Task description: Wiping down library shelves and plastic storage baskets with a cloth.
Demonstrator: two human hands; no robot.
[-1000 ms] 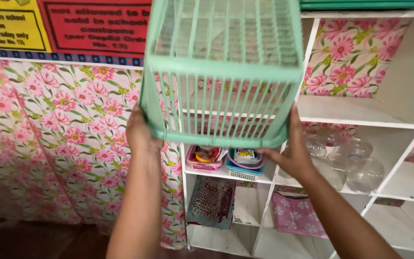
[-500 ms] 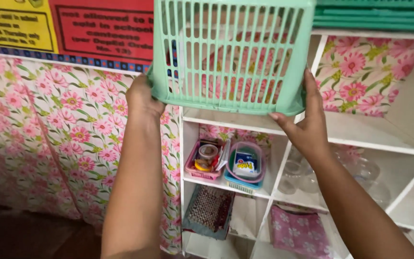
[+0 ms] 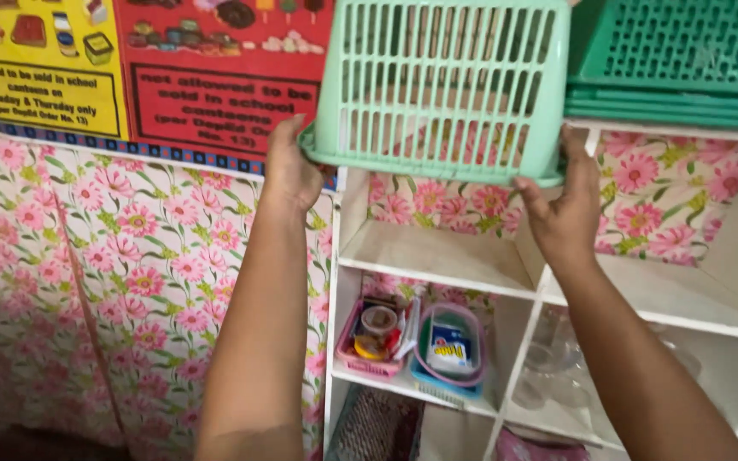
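Mint basket (image 3: 442,85) — gripped by 2 hands.

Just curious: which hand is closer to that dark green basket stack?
Right. The right hand grips the light basket just below the stack; the left hand holds the far side.

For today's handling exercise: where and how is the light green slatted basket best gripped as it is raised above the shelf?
Grip the basket by its flared bottom rim, from underneath at both ends. The rim juts out as a ledge and the slatted walls taper, so palms can catch below it. The left hand and right hand hold it that way, away from the darker green trays beside it.
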